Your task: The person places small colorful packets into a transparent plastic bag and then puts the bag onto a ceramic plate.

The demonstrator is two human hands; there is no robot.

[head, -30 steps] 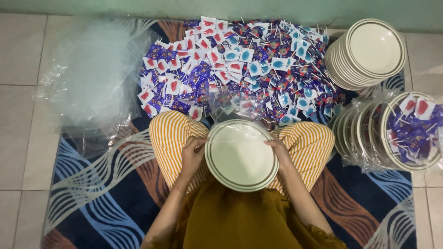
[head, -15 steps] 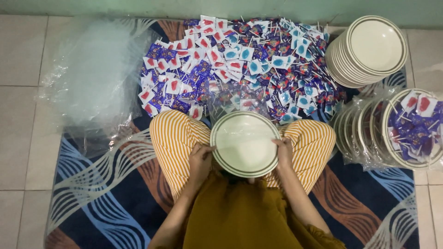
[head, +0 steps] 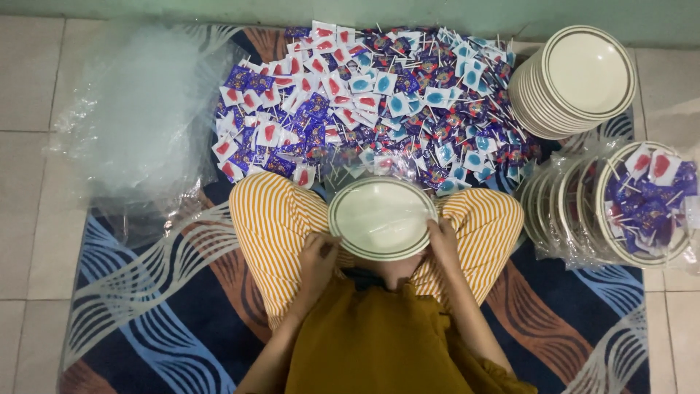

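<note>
Far left of the plate (head: pixel 380 217), a big heap of clear plastic bags (head: pixel 135 124) lies crumpled on the tiled floor (head: pixel 29 219) and over the edge of the patterned rug (head: pixel 146 314). Moving in, the left hand (head: pixel 319 257) sits just left of and below the plate, on the striped trouser leg (head: pixel 273 226); its fingers (head: pixel 328 248) curl in close at the rim, though whether they truly grip it I cannot tell. Now the plate itself: cream with a dark double ring, face up, resting in the lap between the crossed knees, a film of clear plastic over its face. Beyond it, spread wide across the rug, lies a pile of wrapped lollipops (head: pixel 379 102) in purple, red and blue. At the plate's right edge, the right hand (head: pixel 442 244) has its fingers (head: pixel 437 232) closed on the rim, grasping it. Up and to the right of the plate stands a stack of bare plates (head: pixel 576 80). Lower right, a row of bagged plates (head: pixel 561 211) leans on edge, and the nearest one holds lollipops inside its wrapping (head: pixel 645 204).
</note>
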